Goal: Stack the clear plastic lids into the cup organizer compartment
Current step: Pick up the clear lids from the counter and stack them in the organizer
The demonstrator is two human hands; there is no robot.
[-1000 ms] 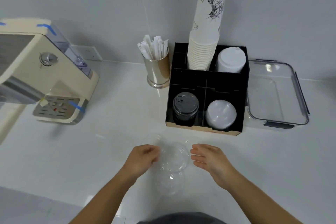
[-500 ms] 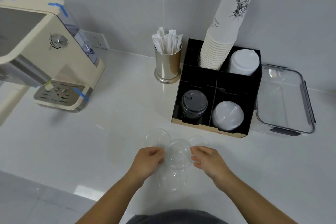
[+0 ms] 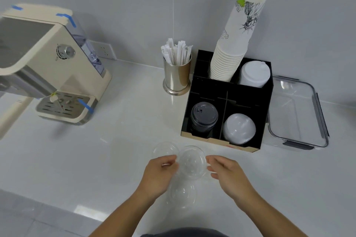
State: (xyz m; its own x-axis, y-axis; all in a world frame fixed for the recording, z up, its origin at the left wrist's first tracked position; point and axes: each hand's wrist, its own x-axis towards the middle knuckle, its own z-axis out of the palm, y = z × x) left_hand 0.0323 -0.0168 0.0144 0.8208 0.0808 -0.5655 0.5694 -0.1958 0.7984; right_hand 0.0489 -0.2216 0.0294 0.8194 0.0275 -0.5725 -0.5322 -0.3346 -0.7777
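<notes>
A clear dome lid (image 3: 192,162) is held between my left hand (image 3: 159,174) and my right hand (image 3: 228,172), fingertips pinching its rim on both sides, above the white counter. Another clear lid (image 3: 164,149) lies on the counter just left of it and a third clear lid (image 3: 183,193) lies below it, between my wrists. The black cup organizer (image 3: 267,106) stands beyond my hands. Its front right compartment holds a stack of clear lids (image 3: 238,128).
The organizer also holds black lids (image 3: 204,116), white lids (image 3: 254,73) and a tall paper cup stack (image 3: 235,44). A metal cup of wrapped straws (image 3: 177,75) stands left of it, a clear lidded container (image 3: 296,113) right of it. A cream coffee machine (image 3: 48,67) occupies the far left.
Both hands closed in on the middle lid and now pinch its rim. The camera view shifted, so everything sits slightly lower and to the right in the frame.
</notes>
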